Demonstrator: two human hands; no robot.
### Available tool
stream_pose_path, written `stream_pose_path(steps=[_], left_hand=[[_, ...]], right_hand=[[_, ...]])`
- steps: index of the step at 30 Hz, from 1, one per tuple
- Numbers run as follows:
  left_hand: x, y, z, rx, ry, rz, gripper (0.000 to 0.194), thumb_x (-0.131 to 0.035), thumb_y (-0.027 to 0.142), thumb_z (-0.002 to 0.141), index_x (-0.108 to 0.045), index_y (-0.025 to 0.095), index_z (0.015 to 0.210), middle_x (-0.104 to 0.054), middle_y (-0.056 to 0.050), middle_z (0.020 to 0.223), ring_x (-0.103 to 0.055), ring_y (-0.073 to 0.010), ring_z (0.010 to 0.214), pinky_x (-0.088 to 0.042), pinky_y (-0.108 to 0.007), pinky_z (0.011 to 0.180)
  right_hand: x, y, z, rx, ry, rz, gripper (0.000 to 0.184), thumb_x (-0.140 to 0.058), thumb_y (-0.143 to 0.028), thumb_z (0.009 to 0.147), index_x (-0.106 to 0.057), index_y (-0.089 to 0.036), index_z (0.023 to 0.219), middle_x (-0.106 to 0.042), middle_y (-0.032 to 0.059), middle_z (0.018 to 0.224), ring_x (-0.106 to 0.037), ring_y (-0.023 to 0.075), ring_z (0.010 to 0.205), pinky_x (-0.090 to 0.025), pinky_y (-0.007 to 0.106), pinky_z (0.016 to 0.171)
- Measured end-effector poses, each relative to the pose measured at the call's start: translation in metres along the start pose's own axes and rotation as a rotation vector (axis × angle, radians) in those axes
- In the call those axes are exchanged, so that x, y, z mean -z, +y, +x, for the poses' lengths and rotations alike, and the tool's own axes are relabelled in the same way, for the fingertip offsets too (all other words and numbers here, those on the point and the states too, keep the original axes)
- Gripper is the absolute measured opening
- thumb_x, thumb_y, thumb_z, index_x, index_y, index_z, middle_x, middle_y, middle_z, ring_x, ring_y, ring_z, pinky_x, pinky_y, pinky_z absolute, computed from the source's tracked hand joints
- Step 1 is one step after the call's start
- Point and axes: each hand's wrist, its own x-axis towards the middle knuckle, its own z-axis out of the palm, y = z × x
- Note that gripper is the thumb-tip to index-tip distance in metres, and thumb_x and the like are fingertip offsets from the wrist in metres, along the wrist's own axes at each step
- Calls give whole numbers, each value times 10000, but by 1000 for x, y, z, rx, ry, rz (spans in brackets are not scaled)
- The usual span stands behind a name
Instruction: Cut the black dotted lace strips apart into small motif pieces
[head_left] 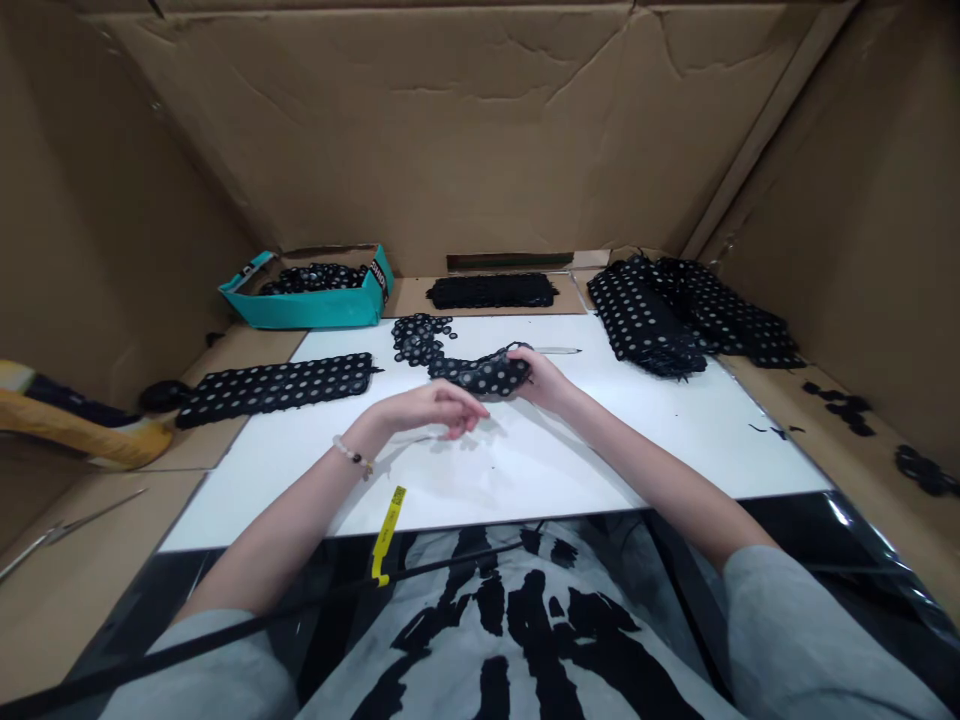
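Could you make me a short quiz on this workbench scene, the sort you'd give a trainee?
1. Which of the hands is on the dotted black lace strip on the white board: left or right?
2. True or false: the beaded bracelet is on the left wrist.
3. What colour is the low open box holding black lace beyond the board?

Key: 1. The right hand. 2. True. 3. Teal.
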Motion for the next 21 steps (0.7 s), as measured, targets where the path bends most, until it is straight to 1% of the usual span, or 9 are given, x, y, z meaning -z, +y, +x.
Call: stream_pose_path(steps=[2, 5, 7, 9, 11, 12, 14, 17, 21], left_hand=[[16, 2, 2, -163, 225, -114, 385, -758, 521, 652, -698, 159, 770, -548, -17, 570, -454, -104, 450, -339, -253, 435], [30, 1, 10, -380, 625, -193, 326, -684, 499, 725, -651, 185, 810, -499, 13, 624, -393, -80, 478, -292, -213, 444], [28, -1, 13, -399, 737, -72, 313, -664, 468, 751, -663, 190, 893, -575, -24, 750, -470, -107, 583, -342, -211, 492], [19, -6, 14, -376, 704, 125, 330, -663, 462, 765, -683, 199, 963, -646, -74, 935, -565, -170, 814, -435, -230, 624], [9, -14, 13, -327, 562, 254, 320, -672, 468, 771, -702, 216, 966, -668, -91, 1059, -555, -227, 1057, -467, -263, 803], [5, -20, 13, -282, 481, 260, 309, -672, 481, 775, -709, 224, 943, -678, -91, 1065, -543, -239, 1114, -463, -277, 858], [2, -29, 12, -154, 351, 182, 326, -651, 538, 782, -715, 231, 870, -704, -86, 984, -579, -246, 1081, -476, -293, 862], [11, -31, 11, 13, 252, 73, 399, -637, 604, 762, -714, 212, 753, -707, -87, 796, -641, -248, 894, -502, -295, 756], [37, -7, 1, 18, 184, 210, 283, -809, 434, 622, -694, 178, 650, -671, -57, 671, -607, -194, 645, -474, -264, 593]], right_hand=[[4, -6, -1, 35, -37, -7, 113, -529, -278, 717, -595, -187, 731, -667, 43, 712, -620, 198, 735, -512, 302, 664], [7, -12, -6, 95, -107, -111, 157, -514, -328, 700, -587, -189, 702, -657, 53, 681, -620, 220, 737, -509, 333, 674], [6, -13, -12, 116, -148, -186, 183, -518, -363, 697, -581, -193, 674, -646, 53, 648, -617, 231, 732, -502, 344, 672], [4, -12, -18, 118, -179, -216, 202, -519, -380, 697, -581, -193, 654, -639, 55, 624, -617, 247, 742, -497, 357, 678], [2, -11, -22, 127, -185, -205, 214, -515, -384, 700, -592, -190, 653, -641, 60, 618, -618, 264, 761, -494, 371, 688], [1, -10, -24, 139, -177, -193, 221, -512, -386, 701, -598, -188, 657, -644, 62, 621, -619, 271, 771, -494, 378, 693], [0, -12, -25, 179, -157, -177, 240, -509, -401, 702, -608, -184, 671, -652, 70, 635, -620, 282, 791, -496, 389, 704], [3, -19, -25, 242, -144, -177, 279, -506, -443, 699, -609, -183, 697, -657, 85, 663, -620, 298, 818, -498, 403, 712], [12, -34, -20, 257, -151, -94, 291, -473, -463, 681, -582, -197, 722, -650, 96, 678, -613, 295, 796, -491, 396, 677]])
